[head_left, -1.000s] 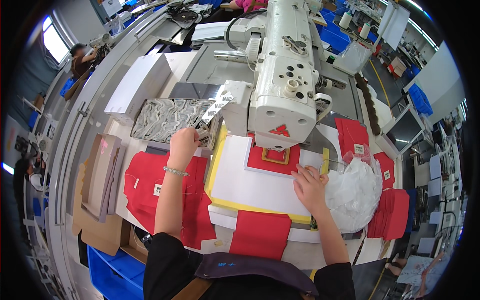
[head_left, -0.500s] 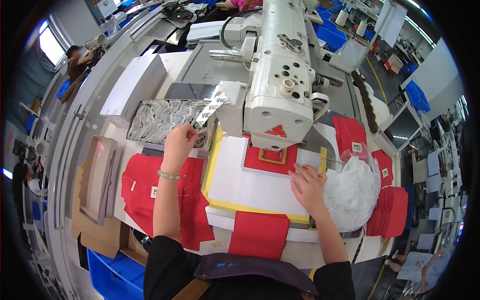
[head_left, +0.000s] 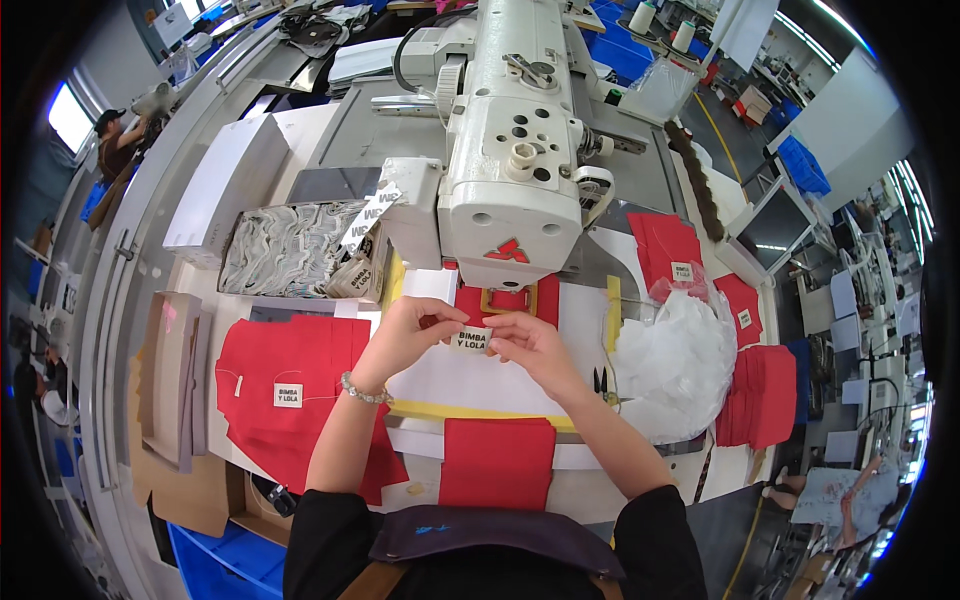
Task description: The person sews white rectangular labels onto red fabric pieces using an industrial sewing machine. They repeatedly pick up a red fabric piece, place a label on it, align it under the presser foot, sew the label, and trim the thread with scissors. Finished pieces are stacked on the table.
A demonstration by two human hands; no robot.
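Observation:
My left hand (head_left: pixel 410 335) and my right hand (head_left: pixel 530 347) pinch opposite sides of a small white printed square label (head_left: pixel 470 341). It is held over the red fabric piece (head_left: pixel 544 301) and white sheet (head_left: pixel 430 388), just in front of the white sewing machine's head (head_left: pixel 505 225). A gold rectangular frame (head_left: pixel 526 305) sits under the head on the red fabric. Black-handled snips (head_left: pixel 600 382) lie just right of my right hand. Red cut pieces with a label (head_left: pixel 250 370) lie left of my left hand.
A box of bundled label strips (head_left: pixel 280 250) stands back left, beside a long white box (head_left: pixel 215 185). An open cardboard box (head_left: pixel 168 380) is farther left. Plastic film (head_left: pixel 670 370), red stacks (head_left: pixel 755 395) and a screen (head_left: pixel 775 225) are right. Co-workers (head_left: pixel 120 145) (head_left: pixel 840 500) appear at both sides.
My left hand has moved from the label-strip box down and right to the centre, now holding a label. My right hand has shifted left to meet it. The head view has shifted slightly.

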